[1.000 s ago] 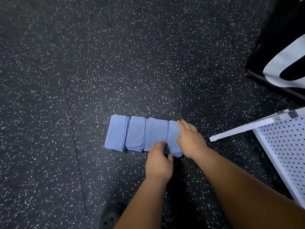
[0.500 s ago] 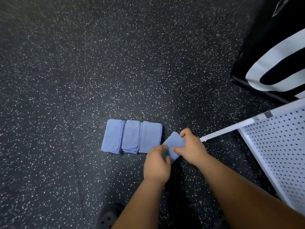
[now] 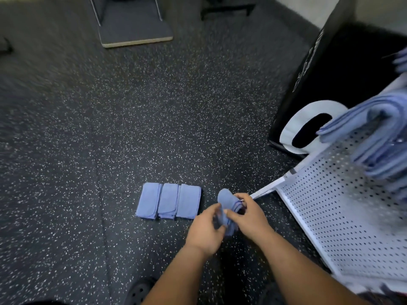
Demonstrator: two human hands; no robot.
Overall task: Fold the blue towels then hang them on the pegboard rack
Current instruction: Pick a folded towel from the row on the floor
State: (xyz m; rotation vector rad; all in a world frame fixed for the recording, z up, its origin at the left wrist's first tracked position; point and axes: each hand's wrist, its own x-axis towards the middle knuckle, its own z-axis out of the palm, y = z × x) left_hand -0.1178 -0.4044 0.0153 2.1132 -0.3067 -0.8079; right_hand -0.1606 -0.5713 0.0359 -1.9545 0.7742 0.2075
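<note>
Three folded blue towels (image 3: 169, 200) lie side by side in a row on the dark speckled floor. Just right of them, my left hand (image 3: 206, 230) and my right hand (image 3: 248, 216) both grip a fourth folded blue towel (image 3: 226, 208), held off the floor and bent between them. The white pegboard rack (image 3: 343, 216) stands at the right. Several folded blue towels (image 3: 378, 139) hang over its pegs near the right edge, blurred.
A black box with a white logo (image 3: 326, 89) stands behind the rack. A low platform with metal legs (image 3: 134, 27) sits at the far top. A dark shoe (image 3: 138, 291) shows at the bottom edge. Speckled floor spreads to the left.
Both hands have lifted the rightmost towel off the floor row and bent it, leaving three on the floor. The view has risen, bringing the rack's hanging towels into sight.
</note>
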